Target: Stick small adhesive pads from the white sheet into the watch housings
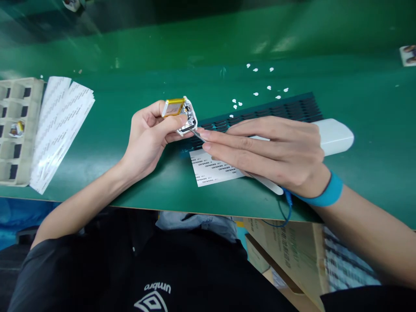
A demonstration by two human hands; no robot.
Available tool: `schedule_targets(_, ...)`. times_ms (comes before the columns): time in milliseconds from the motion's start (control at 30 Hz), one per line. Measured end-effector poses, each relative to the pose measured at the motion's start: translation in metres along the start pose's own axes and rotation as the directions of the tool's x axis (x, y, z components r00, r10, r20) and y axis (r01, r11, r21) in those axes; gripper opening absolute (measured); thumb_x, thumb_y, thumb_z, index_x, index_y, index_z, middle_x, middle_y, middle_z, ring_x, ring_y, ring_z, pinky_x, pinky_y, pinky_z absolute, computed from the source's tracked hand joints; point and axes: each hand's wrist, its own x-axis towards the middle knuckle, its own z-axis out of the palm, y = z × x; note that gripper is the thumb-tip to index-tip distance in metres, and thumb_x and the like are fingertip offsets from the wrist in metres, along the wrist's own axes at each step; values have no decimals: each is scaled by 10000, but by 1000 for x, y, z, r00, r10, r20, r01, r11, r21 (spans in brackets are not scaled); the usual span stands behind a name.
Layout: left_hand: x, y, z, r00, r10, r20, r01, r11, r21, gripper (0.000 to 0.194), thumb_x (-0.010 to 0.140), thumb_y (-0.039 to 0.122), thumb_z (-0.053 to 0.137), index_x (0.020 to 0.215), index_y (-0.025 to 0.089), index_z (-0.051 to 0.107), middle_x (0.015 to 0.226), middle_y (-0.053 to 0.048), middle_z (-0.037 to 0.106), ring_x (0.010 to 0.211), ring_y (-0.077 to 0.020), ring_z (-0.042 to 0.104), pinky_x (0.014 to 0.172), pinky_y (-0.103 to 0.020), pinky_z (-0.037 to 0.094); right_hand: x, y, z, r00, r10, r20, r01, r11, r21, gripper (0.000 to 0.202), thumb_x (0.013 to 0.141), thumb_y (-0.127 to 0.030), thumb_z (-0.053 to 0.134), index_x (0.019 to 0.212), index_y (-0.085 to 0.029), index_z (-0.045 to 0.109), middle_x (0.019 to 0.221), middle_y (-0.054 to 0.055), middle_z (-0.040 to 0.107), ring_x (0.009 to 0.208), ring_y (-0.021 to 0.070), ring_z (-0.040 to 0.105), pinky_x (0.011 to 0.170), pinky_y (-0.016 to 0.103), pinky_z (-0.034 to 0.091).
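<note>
My left hand (147, 134) holds up a small white device housing (187, 118) with a yellow-wrapped battery (173, 107) on its top. My right hand (266, 151) pinches white-handled tweezers (266, 183), whose metal tips touch the lower edge of the housing. A blue wrist strap (328, 194) with a blue cord sits on my right wrist. Below my right hand lies a white label sheet (211, 171) with printed lines, and a dark sheet of small black pads (279, 110) stretches behind it.
A stack of white backing strips (58, 130) and a beige compartment tray (16, 130) holding one small part lie at the left on the green mat (130, 86). Small white peeled bits (260, 89) dot the mat. A white object (334, 135) lies behind my right hand. Cardboard boxes (292, 251) stand below the table edge.
</note>
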Motion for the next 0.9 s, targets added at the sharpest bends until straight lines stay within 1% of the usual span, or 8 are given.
schedule_targets(67, -1, -1, -1, 1000, 15, 1, -15, 999, 50, 296, 791, 268, 861, 728, 205, 579, 891, -12, 742, 821, -170, 755, 816, -354, 709, -1, 0, 1, 1000, 2, 5, -2, 1000, -25, 322, 1055, -211, 665, 1287, -412, 765, 1262, -68, 809, 1044, 190, 799, 847, 351, 692)
schedule_targets(200, -3, -4, 3, 999, 46, -22, -43, 993, 106, 314, 841, 276, 858, 771, 227, 556, 818, 9, 743, 756, -176, 784, 752, -340, 711, -5, 1, 10, 989, -115, -97, 107, 991, -85, 387, 1052, -187, 675, 1406, -341, 689, 1377, -49, 763, 1080, 181, 788, 842, 337, 668)
schedule_targets(300, -4, -8, 8, 995, 98, -38, -95, 993, 72, 252, 882, 244, 791, 801, 248, 552, 728, 39, 723, 590, -163, 754, 629, -338, 705, -5, 0, 17, 996, -44, -83, 40, 998, -52, 336, 1066, -199, 651, 1365, -340, 715, 1338, -38, 786, 1063, 167, 792, 867, 322, 664)
schedule_targets(367, -3, -11, 9, 990, 134, -41, -131, 989, 69, 239, 886, 241, 776, 808, 251, 550, 693, 47, 708, 550, -162, 746, 586, -328, 695, -4, -1, 20, 989, -64, -135, 56, 997, -61, 329, 1058, -194, 666, 1353, -329, 718, 1328, -28, 790, 1036, 163, 797, 859, 314, 668)
schedule_targets(467, -3, -12, 8, 987, 152, -49, -145, 982, 123, 281, 869, 276, 821, 837, 249, 542, 692, 46, 705, 631, -183, 790, 569, -293, 677, -2, -4, 22, 963, -155, -219, 132, 985, -115, 396, 1023, -123, 697, 1385, -281, 686, 1366, 0, 767, 1042, 169, 804, 839, 304, 681)
schedule_targets(600, -1, -13, 4, 991, 119, -54, -106, 975, 197, 380, 858, 395, 871, 867, 264, 515, 735, 36, 725, 784, -220, 831, 595, -293, 680, 1, -7, 23, 954, -149, -260, 117, 984, -133, 385, 1016, -105, 701, 1352, -293, 694, 1311, -9, 791, 1001, 171, 817, 827, 303, 700)
schedule_targets(767, -1, -13, 3, 993, 115, -25, -109, 976, 186, 376, 856, 401, 875, 860, 280, 519, 737, 29, 734, 778, -234, 830, 583, -321, 683, 0, -8, 20, 940, -175, -293, 159, 984, -79, 355, 970, -48, 728, 1317, -115, 689, 1237, 115, 814, 972, 206, 813, 831, 327, 708)
schedule_targets(900, -3, -9, 5, 992, 121, -41, -110, 972, 207, 382, 859, 403, 878, 863, 265, 522, 745, 33, 737, 733, -208, 822, 564, -278, 654, -2, -10, 19, 953, -118, -280, 105, 992, -64, 387, 988, -52, 698, 1356, -169, 677, 1271, 93, 808, 1039, 190, 808, 893, 307, 700)
